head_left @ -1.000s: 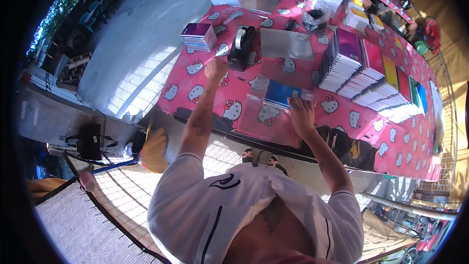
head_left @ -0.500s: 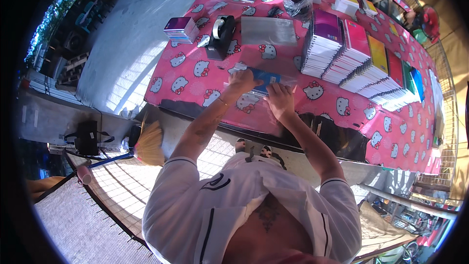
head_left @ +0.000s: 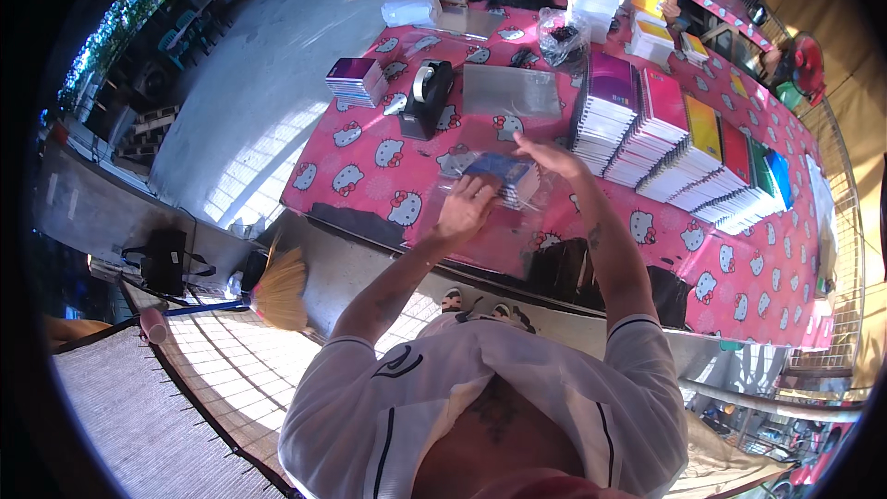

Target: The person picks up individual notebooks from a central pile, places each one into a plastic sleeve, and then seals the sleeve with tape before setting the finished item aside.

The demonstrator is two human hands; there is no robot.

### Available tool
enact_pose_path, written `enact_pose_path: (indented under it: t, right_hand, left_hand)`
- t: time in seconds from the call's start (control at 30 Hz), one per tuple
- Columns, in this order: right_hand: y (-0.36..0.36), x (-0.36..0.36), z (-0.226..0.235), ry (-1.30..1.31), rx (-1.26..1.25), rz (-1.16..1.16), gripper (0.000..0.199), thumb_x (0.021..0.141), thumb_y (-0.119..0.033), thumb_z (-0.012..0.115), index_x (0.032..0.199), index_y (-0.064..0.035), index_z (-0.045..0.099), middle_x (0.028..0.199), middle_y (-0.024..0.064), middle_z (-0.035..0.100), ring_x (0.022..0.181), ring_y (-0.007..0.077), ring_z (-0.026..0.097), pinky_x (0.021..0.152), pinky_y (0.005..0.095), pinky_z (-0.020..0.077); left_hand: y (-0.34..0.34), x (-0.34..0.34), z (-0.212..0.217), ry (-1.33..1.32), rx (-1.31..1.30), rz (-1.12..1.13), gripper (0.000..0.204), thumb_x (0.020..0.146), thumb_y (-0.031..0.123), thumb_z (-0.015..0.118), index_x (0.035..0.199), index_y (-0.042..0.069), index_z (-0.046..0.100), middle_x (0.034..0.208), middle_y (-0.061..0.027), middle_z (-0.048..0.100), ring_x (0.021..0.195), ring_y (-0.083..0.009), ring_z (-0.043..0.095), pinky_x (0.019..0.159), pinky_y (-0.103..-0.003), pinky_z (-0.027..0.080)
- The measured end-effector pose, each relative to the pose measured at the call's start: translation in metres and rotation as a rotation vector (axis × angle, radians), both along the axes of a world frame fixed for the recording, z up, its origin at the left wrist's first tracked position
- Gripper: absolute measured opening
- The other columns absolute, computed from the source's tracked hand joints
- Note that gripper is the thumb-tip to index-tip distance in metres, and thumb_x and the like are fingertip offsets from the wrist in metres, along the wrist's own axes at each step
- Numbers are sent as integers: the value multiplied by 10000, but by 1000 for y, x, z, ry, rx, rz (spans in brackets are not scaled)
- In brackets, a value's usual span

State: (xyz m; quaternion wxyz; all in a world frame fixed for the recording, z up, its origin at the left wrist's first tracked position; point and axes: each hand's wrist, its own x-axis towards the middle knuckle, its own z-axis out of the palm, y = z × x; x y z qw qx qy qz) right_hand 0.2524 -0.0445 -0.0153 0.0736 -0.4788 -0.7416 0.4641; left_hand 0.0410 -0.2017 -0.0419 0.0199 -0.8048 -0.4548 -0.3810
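- Blue-covered small stack of notebooks [head_left: 502, 176] lies near the middle of the worktop, on or partly inside a clear, crinkly plastic bag [head_left: 480, 208]; which of the two is hard to tell through the glare.
- Left hand [head_left: 465, 206] presses flat on the near-left end of the stack and the plastic, fingers spread, not closed round anything.
- Right hand [head_left: 545, 155] sits at the far-right corner of the stack; its grip looks half closed, perhaps pinching the plastic edge, but I cannot tell for sure.
- Risk, as I judge it: the slick plastic could slide on the pink cartoon-cat tablecloth [head_left: 370, 162], so the stack may fan out or skew if the left palm lifts.
- A thin bag may tear on a hard notebook corner if it is pulled tight.
- Just right stands a long row of upright notebooks with purple, pink, yellow and green covers [head_left: 679, 143]; a swinging right elbow might topple the nearest ones.
- Far left, a black tape dispenser [head_left: 427, 97] and a flat silvery sheet [head_left: 511, 91] lie well apart, out of harm's way.
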Motion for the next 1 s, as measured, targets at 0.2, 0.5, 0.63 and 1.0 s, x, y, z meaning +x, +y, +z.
enact_pose_path:
  t: [0.2,0.5,0.63,1.0]
  right_hand:
    - [-31,28,16,236,-364,-138,1037,840,-892,240,1505,-117,424,1305,226,593,891,228,695,837,363,498]
    - [-111,-16,87,108,921,108,160,799,-257,762,907,-149,715,1368,33,521,1204,308,510,1060,493,350]
    - [-127,-37,95,126,1069,2,203,799,-255,757,969,-160,701,1353,47,524,1173,293,527,1046,498,344]
    - [-137,-72,86,-81,1044,-61,338,823,-309,727,1124,-159,690,1094,7,688,1061,246,598,920,429,370]
  left_hand:
    - [29,-43,-38,-804,-692,-60,312,996,122,510,1303,64,520,1043,-225,675,989,-405,659,838,-439,517]
    - [143,-184,-15,-561,-313,629,324,849,193,716,1112,7,679,792,-101,667,697,-291,612,704,-364,512]
    - [168,-208,1,-972,-920,319,221,823,205,759,959,33,729,703,-12,609,630,-150,557,629,-298,487]
    - [134,-189,5,-62,-293,595,147,813,164,692,741,38,715,657,-30,664,667,-147,670,605,-332,527]
